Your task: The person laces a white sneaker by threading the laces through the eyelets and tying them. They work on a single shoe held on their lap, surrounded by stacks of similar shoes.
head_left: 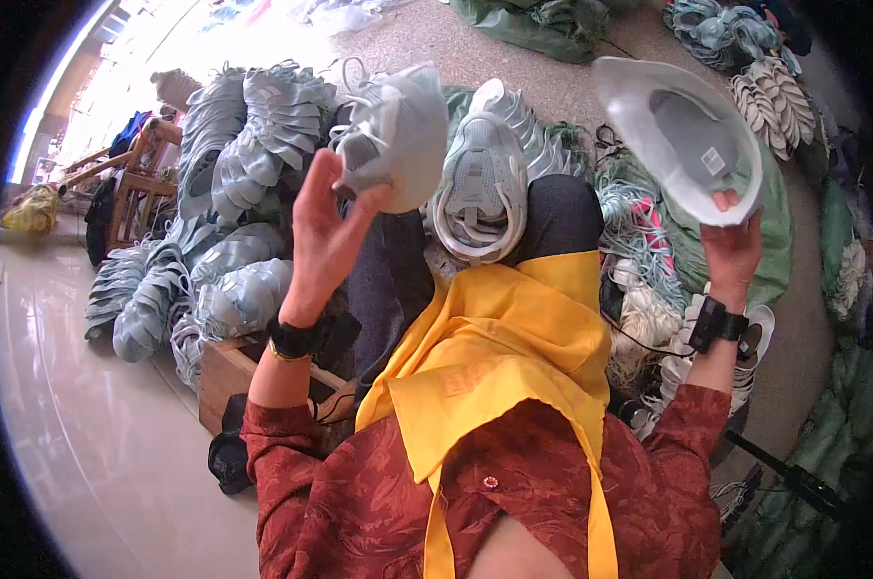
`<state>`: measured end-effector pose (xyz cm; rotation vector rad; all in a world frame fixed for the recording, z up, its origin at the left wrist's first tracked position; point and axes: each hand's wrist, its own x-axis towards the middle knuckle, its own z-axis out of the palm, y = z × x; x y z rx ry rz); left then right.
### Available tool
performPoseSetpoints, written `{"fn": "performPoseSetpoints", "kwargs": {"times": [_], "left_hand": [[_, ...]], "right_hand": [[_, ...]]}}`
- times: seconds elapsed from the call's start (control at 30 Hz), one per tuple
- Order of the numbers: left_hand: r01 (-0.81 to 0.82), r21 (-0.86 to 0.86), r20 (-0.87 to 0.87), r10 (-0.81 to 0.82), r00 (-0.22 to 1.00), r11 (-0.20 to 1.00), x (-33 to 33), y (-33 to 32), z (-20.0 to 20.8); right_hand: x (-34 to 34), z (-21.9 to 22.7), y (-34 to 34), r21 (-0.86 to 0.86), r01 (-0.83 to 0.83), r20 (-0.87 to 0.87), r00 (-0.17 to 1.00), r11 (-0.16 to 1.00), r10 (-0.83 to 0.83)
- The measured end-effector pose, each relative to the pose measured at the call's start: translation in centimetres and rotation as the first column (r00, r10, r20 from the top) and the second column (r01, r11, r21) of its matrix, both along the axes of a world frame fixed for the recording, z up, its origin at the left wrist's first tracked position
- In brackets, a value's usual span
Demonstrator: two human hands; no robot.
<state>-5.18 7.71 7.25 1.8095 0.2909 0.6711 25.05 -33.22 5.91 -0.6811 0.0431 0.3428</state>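
Note:
My left hand (322, 232) is raised on the left, thumb and fingers gripping the collar of a pale grey-white shoe upper (412, 145) with loose laces. On the right, my right hand (731, 253) holds another pale upper (622, 101) by its end. Its hollow inside faces up, a small white label shows there, and two fingertips reach over the edge. Between my knees sits a light grey laced upper (480, 169), apart from both hands. Over my lap lies a yellow apron (494, 333).
Stacks of nested pale blue uppers (272, 125) stand at the left, with more bundles (243, 299) beside a wooden box (226, 391). Bundled laces (639, 227) and a green sack (769, 256) lie at the right. A wooden chair (137, 198) stands far left.

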Motion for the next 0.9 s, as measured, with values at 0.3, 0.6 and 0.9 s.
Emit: {"fn": "performPoseSetpoints", "kwargs": {"times": [0.3, 0.6, 0.9], "left_hand": [[0.269, 0.667, -0.197, -0.183, 0.963, 0.695, 0.2, -5.8, -0.9], [0.409, 0.777, -0.354, -0.205, 0.913, 0.478, 2.5, -7.6, -4.2], [0.226, 0.443, -0.074, -0.215, 0.974, 0.868, 2.2, -7.5, -4.8]], "right_hand": [[0.4, -5.5, -1.8, -0.28, -0.126, 0.189, 0.965, 0.952, 0.183], [-8.0, -3.0, 5.5, -0.608, -0.101, 0.407, 0.812, 0.788, 0.418], [-13.6, -1.8, 11.1, -0.821, 0.122, 0.561, 0.349, 0.557, 0.751]]}}
